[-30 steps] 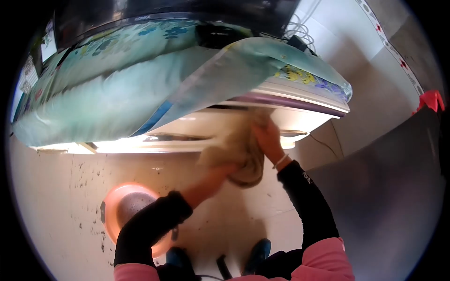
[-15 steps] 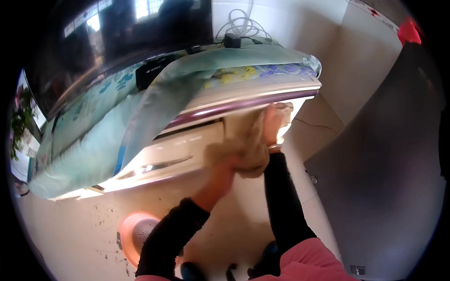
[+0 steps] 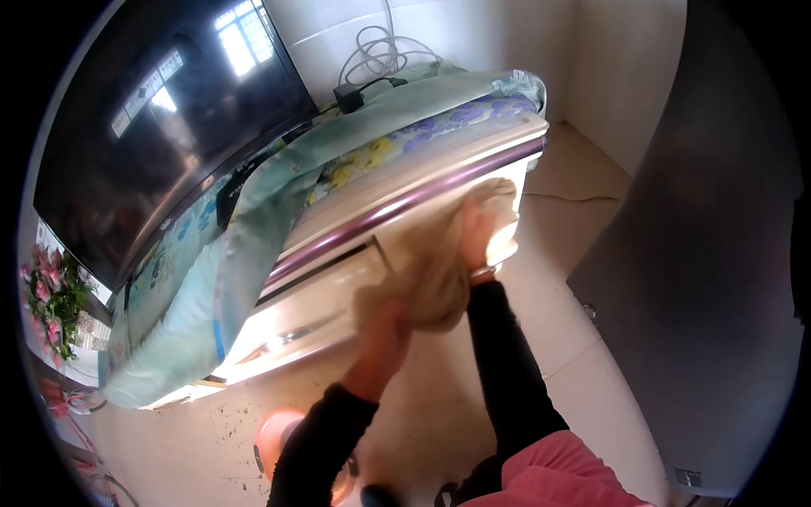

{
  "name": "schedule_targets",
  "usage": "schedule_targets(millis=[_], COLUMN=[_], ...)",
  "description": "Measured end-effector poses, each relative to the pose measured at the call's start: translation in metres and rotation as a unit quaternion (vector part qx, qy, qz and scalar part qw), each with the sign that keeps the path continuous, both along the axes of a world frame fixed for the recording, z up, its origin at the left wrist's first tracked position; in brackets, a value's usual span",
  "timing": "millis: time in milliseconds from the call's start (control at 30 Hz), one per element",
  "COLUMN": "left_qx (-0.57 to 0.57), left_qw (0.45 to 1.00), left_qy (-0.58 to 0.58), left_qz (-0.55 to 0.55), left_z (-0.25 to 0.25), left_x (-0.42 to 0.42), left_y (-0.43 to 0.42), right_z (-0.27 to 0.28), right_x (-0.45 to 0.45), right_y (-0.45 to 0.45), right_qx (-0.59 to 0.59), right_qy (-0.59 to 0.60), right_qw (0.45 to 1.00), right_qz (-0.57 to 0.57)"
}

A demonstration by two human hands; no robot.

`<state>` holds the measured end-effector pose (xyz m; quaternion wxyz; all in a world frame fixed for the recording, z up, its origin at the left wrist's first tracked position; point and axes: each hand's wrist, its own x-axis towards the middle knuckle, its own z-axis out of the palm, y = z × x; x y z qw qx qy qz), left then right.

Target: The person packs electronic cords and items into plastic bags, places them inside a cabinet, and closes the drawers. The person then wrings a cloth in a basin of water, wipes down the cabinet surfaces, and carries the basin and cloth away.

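A brown cloth (image 3: 438,283) hangs in folds against the front of a low cream cabinet (image 3: 317,291) with a purple trim strip. My right hand (image 3: 480,232) holds the cloth's upper part near the cabinet's right end, fingers wrapped into it. Lower and to the left, my left hand (image 3: 384,336) grips the cloth's bottom edge; motion blurs it and its fingertips are hidden. A green fabric cover (image 3: 245,253) is folded back over the cabinet top, baring a flowered surface (image 3: 405,139).
A large television (image 3: 160,127) stands on the cabinet beside a black adapter (image 3: 348,97) and a coiled cable (image 3: 376,55). An orange basin (image 3: 274,431) is on the floor by my left arm, near dark specks. Pink flowers (image 3: 52,287) are at left, a grey panel (image 3: 710,253) at right.
The view has turned and shifted, so more of the television and the flowers show. Both hands stay on the cloth, at nearly the same spot on the cabinet front.
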<state>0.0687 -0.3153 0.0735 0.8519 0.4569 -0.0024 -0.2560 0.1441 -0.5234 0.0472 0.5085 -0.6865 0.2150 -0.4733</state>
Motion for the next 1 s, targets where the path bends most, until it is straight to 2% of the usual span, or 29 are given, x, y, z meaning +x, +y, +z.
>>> schedule_targets(millis=[33,67,100,133,167,200,233,267,300,333,367,433,467,500,533,567,633,667,733,833,900,933,1000], left_qx=[0.001,0.006,0.125,0.185,0.244,0.138,0.027,0.031,0.151,0.264,0.268,0.113,0.117,0.100,0.083,0.085,0.133,0.178,0.141,0.073,0.012,0.016,0.010], left_qw=[0.994,0.994,0.969,0.945,0.913,0.971,0.998,0.997,0.967,0.898,0.896,0.985,0.985,0.992,0.995,0.995,0.990,0.981,0.989,0.997,0.998,0.998,1.000], left_qy=[-0.088,-0.088,-0.206,-0.266,-0.323,-0.189,-0.049,-0.050,-0.202,-0.346,-0.347,-0.127,-0.127,-0.066,-0.005,-0.008,0.026,0.065,0.034,-0.004,-0.057,-0.054,-0.005], left_qz=[-0.066,-0.065,-0.056,-0.053,-0.045,-0.044,-0.040,-0.040,-0.049,-0.059,-0.062,0.006,0.004,0.026,0.049,0.052,0.046,0.046,0.036,0.033,0.024,0.023,0.007], left_z=[0.008,0.009,0.009,0.013,0.017,0.028,0.034,0.029,0.018,0.017,0.019,0.034,0.034,0.032,0.030,0.028,0.009,0.002,0.000,0.022,0.027,0.035,0.046], left_x=[0.007,0.010,0.010,0.010,0.009,0.003,0.000,0.000,0.001,0.002,0.002,-0.003,-0.005,-0.005,-0.007,-0.017,-0.028,-0.032,-0.043,-0.044,-0.030,-0.021,-0.005], left_y=[-0.008,-0.019,-0.032,-0.040,-0.047,-0.051,-0.052,-0.044,-0.030,-0.018,-0.008,0.006,0.012,0.018,0.022,0.023,0.039,0.046,0.054,0.043,0.037,0.024,-0.006], right_z=[0.017,0.010,-0.004,-0.014,-0.024,-0.027,-0.029,-0.029,-0.022,-0.018,-0.014,-0.003,0.001,0.009,0.012,0.015,-0.003,0.014,0.018,-0.008,-0.017,-0.013,0.002], right_x=[-0.004,0.005,0.017,0.025,0.030,0.030,0.030,0.032,0.030,0.029,0.033,0.037,0.025,0.010,-0.001,-0.013,-0.010,-0.027,-0.032,-0.020,-0.007,0.001,0.015], right_y=[-0.007,-0.018,-0.029,-0.034,-0.037,-0.037,-0.036,-0.035,-0.035,-0.030,-0.018,0.014,0.010,0.007,0.022,0.038,0.088,0.090,0.087,0.069,0.048,0.033,0.001], right_qx=[-0.006,-0.001,0.073,0.145,0.150,0.172,0.196,0.200,0.131,0.077,0.025,-0.059,-0.060,-0.056,-0.061,-0.062,-0.155,-0.282,-0.401,-0.321,-0.345,-0.318,-0.055], right_qy=[-0.025,-0.026,-0.118,-0.210,-0.213,-0.223,-0.231,-0.233,-0.130,-0.089,-0.059,-0.009,0.048,0.112,0.086,0.060,-0.030,-0.024,-0.015,-0.052,-0.030,-0.018,0.001], right_qw=[0.999,0.999,0.989,0.966,0.965,0.958,0.952,0.950,0.983,0.993,0.997,0.997,0.991,0.961,0.950,0.935,0.979,0.957,0.916,0.944,0.934,0.941,0.998], right_qz=[-0.042,-0.041,-0.041,-0.042,-0.041,-0.046,-0.051,-0.051,-0.020,-0.028,-0.043,-0.041,0.107,0.248,0.295,0.343,0.130,0.063,-0.009,0.055,-0.089,-0.118,-0.037])
